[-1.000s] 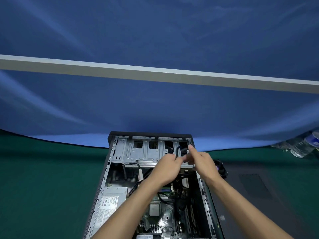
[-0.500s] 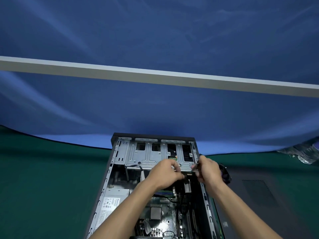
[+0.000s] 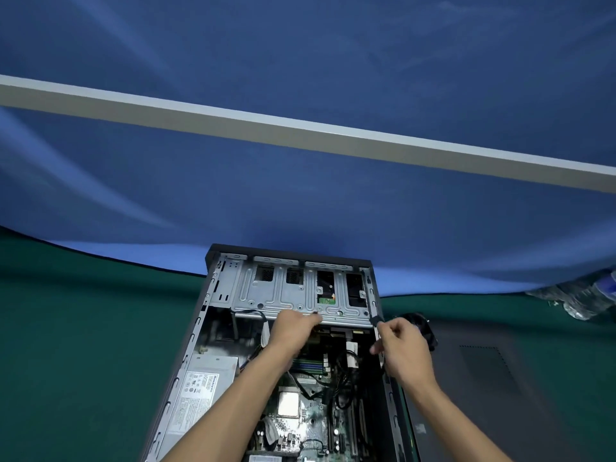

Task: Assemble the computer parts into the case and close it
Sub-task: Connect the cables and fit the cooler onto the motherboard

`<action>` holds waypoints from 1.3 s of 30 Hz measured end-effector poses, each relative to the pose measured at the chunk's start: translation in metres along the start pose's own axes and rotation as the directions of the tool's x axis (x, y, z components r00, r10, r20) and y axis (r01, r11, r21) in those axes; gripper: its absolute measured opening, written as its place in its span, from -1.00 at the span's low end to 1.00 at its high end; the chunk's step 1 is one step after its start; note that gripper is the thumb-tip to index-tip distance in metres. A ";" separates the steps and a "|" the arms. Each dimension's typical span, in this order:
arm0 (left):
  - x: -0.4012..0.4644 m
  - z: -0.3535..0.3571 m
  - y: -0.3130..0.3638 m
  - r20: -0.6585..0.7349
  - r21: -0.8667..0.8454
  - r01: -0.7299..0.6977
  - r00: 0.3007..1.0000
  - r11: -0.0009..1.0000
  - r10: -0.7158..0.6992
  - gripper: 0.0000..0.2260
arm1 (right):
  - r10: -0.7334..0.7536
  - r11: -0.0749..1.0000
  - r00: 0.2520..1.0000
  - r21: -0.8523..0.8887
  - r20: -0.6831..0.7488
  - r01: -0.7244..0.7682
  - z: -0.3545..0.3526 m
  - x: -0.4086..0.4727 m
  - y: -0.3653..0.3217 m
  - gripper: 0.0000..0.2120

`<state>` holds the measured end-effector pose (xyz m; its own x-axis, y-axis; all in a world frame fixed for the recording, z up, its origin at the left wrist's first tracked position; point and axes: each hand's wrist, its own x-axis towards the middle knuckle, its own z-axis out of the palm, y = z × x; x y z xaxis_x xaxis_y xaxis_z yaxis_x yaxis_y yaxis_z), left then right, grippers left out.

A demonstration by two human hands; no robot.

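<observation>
Both hands over open case

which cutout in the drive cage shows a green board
The third cutout from the left: a green board shows at its lower end, while the other three look dark.

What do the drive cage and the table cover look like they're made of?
Drive cage: looks like bare sheet metal, matte silver-grey, with stamped ribs and punched holes. Table cover: probably cloth or felt, dark green and matte, with no glare; the weave is too fine to see.
</observation>
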<state>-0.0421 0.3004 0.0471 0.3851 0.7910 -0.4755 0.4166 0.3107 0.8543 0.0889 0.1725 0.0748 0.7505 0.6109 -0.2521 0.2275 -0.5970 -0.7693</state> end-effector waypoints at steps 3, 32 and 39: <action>0.009 0.004 -0.005 -0.061 0.077 -0.077 0.995 0.994 0.082 -0.54 | 0.072 0.996 0.995 -0.059 0.074 -0.068 0.000 -0.001 0.007 -0.79; 0.040 0.019 -0.019 0.026 0.328 -0.106 0.994 0.939 0.103 -0.52 | 0.304 0.933 0.945 0.164 0.116 -0.320 0.055 0.007 0.005 -0.73; 0.043 0.021 -0.021 0.017 0.311 -0.113 0.993 0.944 0.114 -0.51 | 0.374 0.925 0.925 0.045 0.060 -0.377 0.058 0.011 -0.001 -0.60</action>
<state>-0.0171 0.3173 0.0041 0.4437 0.8124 -0.3784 0.6053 0.0397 0.7950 0.0612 0.2101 0.0384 0.7422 0.3734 -0.5564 -0.1002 -0.7592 -0.6431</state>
